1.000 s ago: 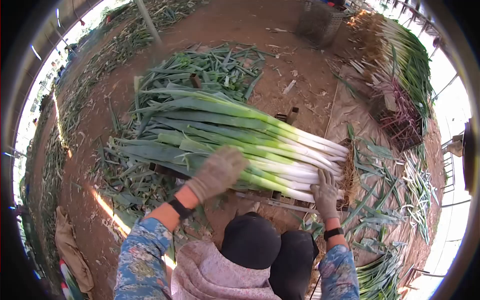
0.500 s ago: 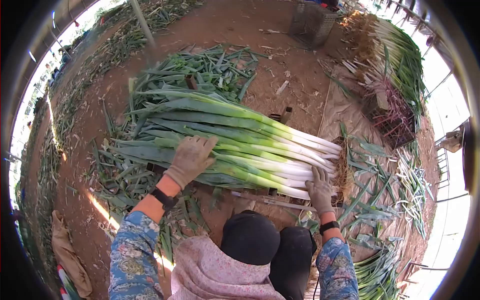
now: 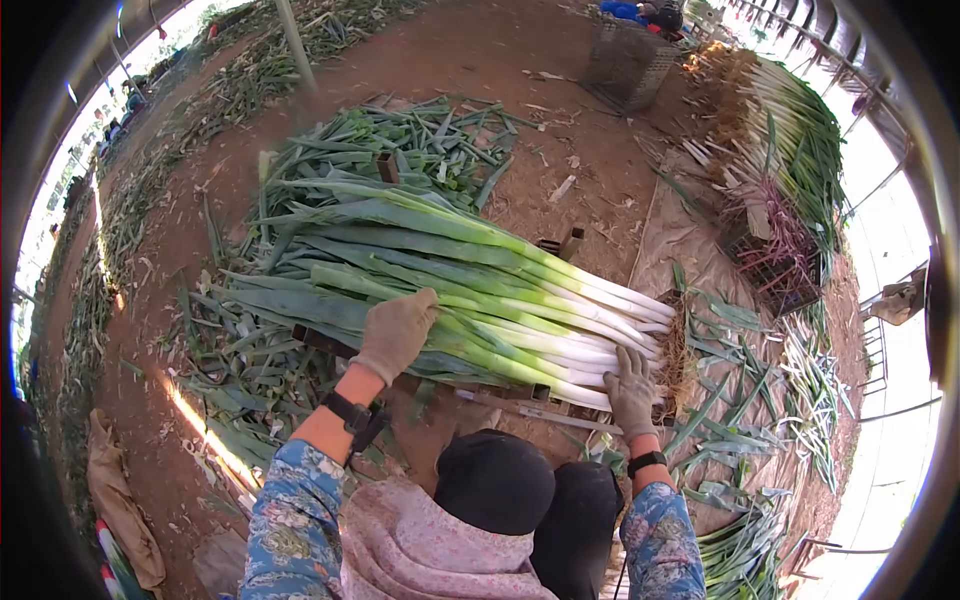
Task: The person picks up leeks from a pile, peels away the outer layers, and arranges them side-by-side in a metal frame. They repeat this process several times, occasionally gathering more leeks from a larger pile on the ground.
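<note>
leeks [image 3: 480, 290]: green tops, white shanks | gloves (both hands): tan | sleeves [image 3: 290, 520]: blue floral | ground [image 3: 450, 50]: reddish-brown

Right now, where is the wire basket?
In the head view, the wire basket sits at the top, right of centre, on bare dirt beyond the leek bundle.

**One camera, worn on the head**

We look steeply down from head height, facing forward over our knees. The leeks [image 3: 480, 290] lie close below at centre frame. The fisheye lens bends the dirt ground [image 3: 480, 60] and darkens the edges.
</note>
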Demonstrator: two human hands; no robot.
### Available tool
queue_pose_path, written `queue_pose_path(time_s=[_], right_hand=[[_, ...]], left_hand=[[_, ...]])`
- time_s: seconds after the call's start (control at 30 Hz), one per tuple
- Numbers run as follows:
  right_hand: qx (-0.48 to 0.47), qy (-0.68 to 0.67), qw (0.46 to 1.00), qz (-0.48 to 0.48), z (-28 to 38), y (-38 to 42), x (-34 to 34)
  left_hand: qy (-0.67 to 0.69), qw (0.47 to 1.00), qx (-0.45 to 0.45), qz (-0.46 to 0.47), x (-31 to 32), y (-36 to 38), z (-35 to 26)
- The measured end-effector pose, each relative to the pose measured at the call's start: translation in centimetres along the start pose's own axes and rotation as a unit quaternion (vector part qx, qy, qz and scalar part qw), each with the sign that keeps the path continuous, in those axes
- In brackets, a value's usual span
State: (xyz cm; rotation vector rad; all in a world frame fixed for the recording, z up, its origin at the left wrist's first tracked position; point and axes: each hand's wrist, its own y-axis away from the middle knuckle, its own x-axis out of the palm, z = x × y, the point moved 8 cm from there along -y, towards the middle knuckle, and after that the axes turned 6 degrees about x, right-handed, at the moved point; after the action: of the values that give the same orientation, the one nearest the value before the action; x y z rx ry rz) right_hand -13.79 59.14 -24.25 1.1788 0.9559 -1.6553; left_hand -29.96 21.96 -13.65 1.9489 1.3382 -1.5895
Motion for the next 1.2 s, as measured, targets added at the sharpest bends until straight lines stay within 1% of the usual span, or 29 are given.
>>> queue_pose_path(time_s=[0.03, 0.07, 0.1, 0.2, 0.27, 0.3, 0.33, 0.37, 0.4, 0.43, 0.47, 0.57, 0.63, 0.7, 0.77, 0.8, 0.9, 1.0, 1.03, 1.07, 1.1, 1.13, 1.17, 1.2], right_hand=[[0.002, 0.003, 1.000, 0.003, 0.0, -0.1, 0.1], [0.004, 0.005, 1.000, 0.006, 0.1, -0.2, 0.1], [0.002, 0.003, 1.000, 0.005, 0.0, -0.3, 0.1], [-0.004, 0.000, 1.000, 0.001, 0.0, -0.6, 0.1], [-0.003, 0.006, 1.000, 0.001, 0.0, -0.2, 0.2], [-0.002, 0.000, 1.000, 0.000, 0.0, -0.3, 0.0], [-0.001, -0.007, 1.000, 0.001, 0.1, -0.6, -0.2], [0.000, -0.015, 1.000, 0.003, 0.3, -0.3, -0.3], [-0.002, -0.010, 1.000, -0.001, 0.3, -0.3, -0.2], [-0.002, -0.014, 1.000, -0.002, 0.3, -0.4, -0.2], [0.000, -0.017, 1.000, -0.002, 0.2, -0.3, -0.1], [0.003, -0.012, 1.000, -0.014, -0.2, 0.0, 0.4], [-0.002, -0.010, 1.000, -0.021, -0.1, -0.2, 0.4], [-0.004, -0.012, 1.000, -0.016, -0.1, -0.1, 0.1], [0.004, -0.014, 1.000, -0.007, 0.2, -0.2, -0.2], [0.000, -0.008, 1.000, -0.013, 0.3, -0.2, -0.2], [0.000, -0.011, 1.000, -0.018, 0.2, -0.1, -0.2], [0.005, 0.000, 1.000, -0.018, 0.3, -0.1, -0.3], [0.008, 0.006, 1.000, -0.016, 0.4, -0.2, -0.4], [-0.001, 0.005, 1.000, -0.020, 0.3, -0.2, -0.3], [0.000, 0.002, 1.000, -0.018, 0.3, -0.2, -0.3], [0.003, 0.002, 1.000, -0.018, 0.4, -0.2, -0.4], [0.006, 0.002, 1.000, -0.019, 0.4, -0.2, -0.4], [0.003, -0.003, 1.000, -0.023, 0.4, -0.3, -0.5]], left_hand=[[0.153, 0.983, -0.097, 0.004, 1.1, -0.1, 1.7], [0.300, 0.935, -0.190, 0.008, 2.6, 0.1, 3.2], [0.436, 0.856, -0.277, 0.013, 3.7, 0.3, 3.9], [0.592, 0.727, -0.338, -0.083, 1.3, 0.3, 5.6], [0.492, 0.820, -0.288, -0.053, -4.6, -0.5, 4.8], [0.217, 0.966, -0.066, -0.121, -11.4, -2.1, 2.7], [-0.192, 0.948, 0.133, -0.217, -15.5, -0.7, 4.0], [-0.202, 0.972, -0.019, -0.121, -20.3, -2.3, 6.2], [-0.235, 0.958, -0.163, -0.002, -24.9, -2.9, 8.3], [-0.378, 0.913, -0.152, -0.013, -27.3, -1.5, 10.8], [-0.512, 0.847, -0.137, -0.024, -29.4, -0.1, 13.2], [-0.443, 0.896, 0.004, 0.041, -25.9, -0.1, 10.7], [-0.281, 0.953, 0.117, 0.009, -19.5, 0.2, 6.8], [-0.188, 0.967, 0.170, -0.004, -13.5, -1.1, 3.0], [-0.178, 0.968, 0.144, 0.106, -7.9, -1.5, 5.1], [-0.176, 0.962, 0.134, 0.161, -6.1, -1.8, 5.4], [-0.200, 0.956, 0.080, 0.199, -4.7, -2.0, 6.9], [-0.063, 0.962, -0.020, 0.264, -2.7, -1.2, 10.4], [0.049, 0.972, -0.084, 0.215, -2.5, -1.1, 12.7], [0.161, 0.962, -0.147, 0.165, -2.0, -0.7, 15.6], [0.270, 0.933, -0.209, 0.113, -1.7, -0.4, 18.4], [0.118, 0.984, -0.012, 0.132, -3.8, -1.4, 16.9], [-0.040, 0.972, 0.186, 0.137, -6.0, -1.6, 15.3], [-0.149, 0.974, 0.078, 0.152, -7.3, -2.6, 20.6]])
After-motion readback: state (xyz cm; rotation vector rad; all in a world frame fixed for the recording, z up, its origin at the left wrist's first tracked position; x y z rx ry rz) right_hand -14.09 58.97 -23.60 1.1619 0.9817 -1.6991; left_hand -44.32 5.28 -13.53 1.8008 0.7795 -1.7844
